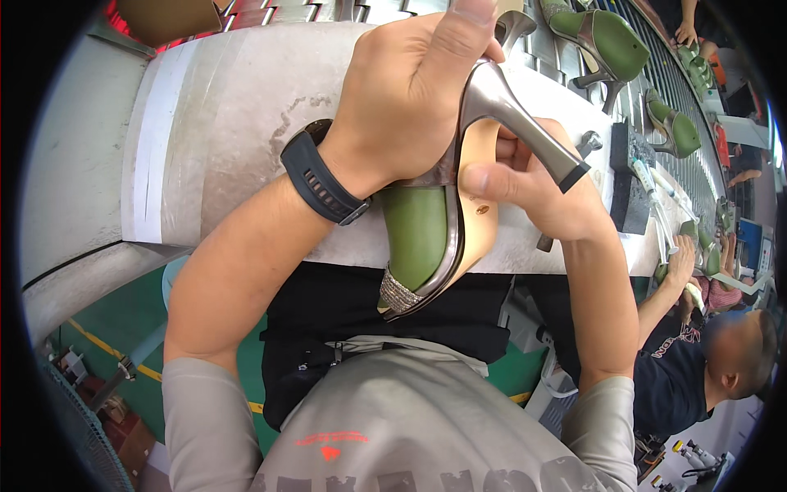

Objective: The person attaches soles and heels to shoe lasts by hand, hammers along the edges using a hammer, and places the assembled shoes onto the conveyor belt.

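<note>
A high-heeled shoe (pixel 482 234) is held over the front edge of the bench, toe down toward me, its tan sole turned to the right. Its slim metallic heel (pixel 525 123) points to the right, with a dark tip. Inside sits a green shoe last (pixel 416 225); a glittering strap crosses the toe. My left hand (pixel 410 94), with a black watch on the wrist, is closed round the back of the shoe, thumb up by the heel's base. My right hand (pixel 545 184) grips it from the other side, thumb pressed on the sole, other fingers partly hidden.
The pale bench top (pixel 246 131) bears worn marks. Beyond it, a roller conveyor carries more heeled shoes (pixel 611 45) on green lasts. A black block (pixel 631 184) and brushes (pixel 656 201) lie at the right. A co-worker (pixel 689 361) works close by on that side. A fan (pixel 78 426) stands lower left.
</note>
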